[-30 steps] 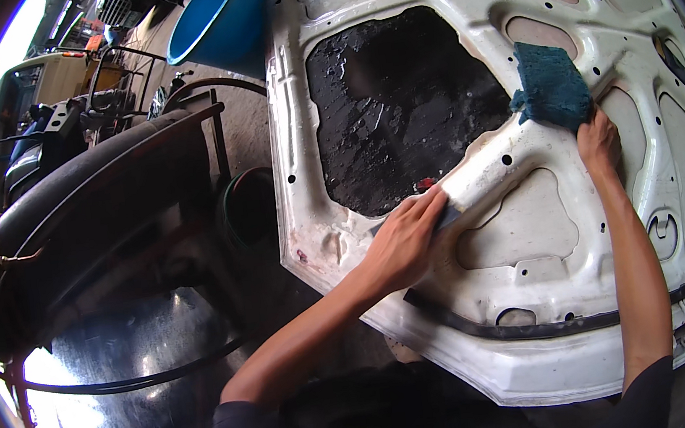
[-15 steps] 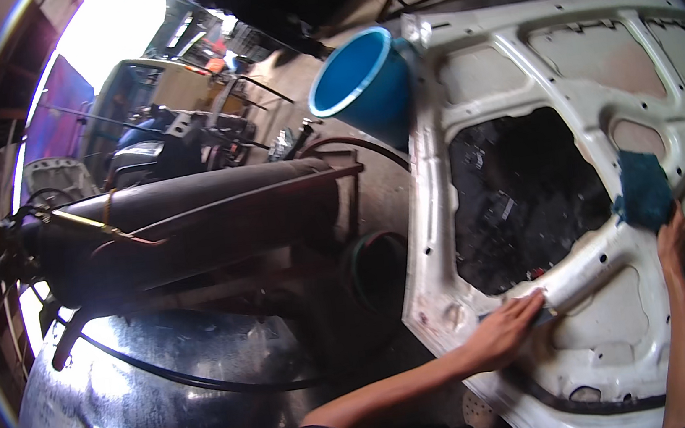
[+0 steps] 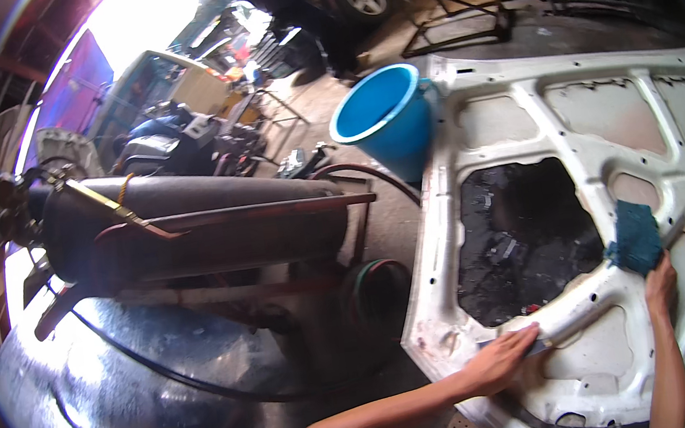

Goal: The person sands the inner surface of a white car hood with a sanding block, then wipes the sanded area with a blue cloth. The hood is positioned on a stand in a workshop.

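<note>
A white car body panel (image 3: 525, 96), ribbed and with a large cut-out, lies on my right. My left hand (image 3: 499, 363) rests on its lower rail, fingers together and pressed over a thin dark grey sheet (image 3: 538, 346), whose edge pokes out past the fingers. Further right, my right hand (image 3: 662, 286) grips the near end of a teal cloth (image 3: 637, 236). That cloth lies on the panel's ribs, just below a small rounded opening. My right thumb and fingers are partly hidden against the cloth.
A blue bucket (image 3: 387, 120) stands against the panel's far left corner. To my left lie a dark gas cylinder (image 3: 215, 207) and a shiny metal drum (image 3: 150, 380) with a black hose across it. A metal frame (image 3: 462, 35) and a dark-clothed person (image 3: 294, 12) are beyond.
The whole scene sits lower in the picture as my head has shifted, showing more of the far wheel and person. Both hands keep nearly the same places on the panel.
</note>
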{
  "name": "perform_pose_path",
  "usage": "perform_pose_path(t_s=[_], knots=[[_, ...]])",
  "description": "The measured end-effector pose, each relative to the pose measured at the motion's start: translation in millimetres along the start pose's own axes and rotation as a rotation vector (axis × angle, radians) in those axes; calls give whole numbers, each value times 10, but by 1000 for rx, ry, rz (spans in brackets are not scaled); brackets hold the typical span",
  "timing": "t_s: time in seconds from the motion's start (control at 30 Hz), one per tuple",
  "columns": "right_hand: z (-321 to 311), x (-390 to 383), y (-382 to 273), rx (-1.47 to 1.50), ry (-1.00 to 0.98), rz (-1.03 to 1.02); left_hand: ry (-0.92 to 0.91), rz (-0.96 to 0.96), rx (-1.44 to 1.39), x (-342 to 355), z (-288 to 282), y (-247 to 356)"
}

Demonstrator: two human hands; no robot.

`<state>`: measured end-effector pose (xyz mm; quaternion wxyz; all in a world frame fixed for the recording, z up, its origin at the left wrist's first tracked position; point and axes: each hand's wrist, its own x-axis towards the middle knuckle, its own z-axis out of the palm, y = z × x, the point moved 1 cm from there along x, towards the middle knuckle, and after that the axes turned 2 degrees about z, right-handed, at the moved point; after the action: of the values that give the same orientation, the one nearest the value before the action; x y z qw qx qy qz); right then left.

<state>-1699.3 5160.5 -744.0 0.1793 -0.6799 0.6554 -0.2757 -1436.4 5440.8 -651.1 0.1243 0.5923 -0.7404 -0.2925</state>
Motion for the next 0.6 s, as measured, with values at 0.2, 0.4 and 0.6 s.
perform_pose_path(t_s=[0.2, 0.4, 0.6], knots=[[-335, -140, -319, -144, -66, 55, 268, 64, -1, 150, -22, 183], [-388, -165, -437, -187, -32, -19, 43, -3, 118, 100, -143, 331], [-337, -157, -310, -64, -23, -36, -16, -103, 87, 152, -34, 177]])
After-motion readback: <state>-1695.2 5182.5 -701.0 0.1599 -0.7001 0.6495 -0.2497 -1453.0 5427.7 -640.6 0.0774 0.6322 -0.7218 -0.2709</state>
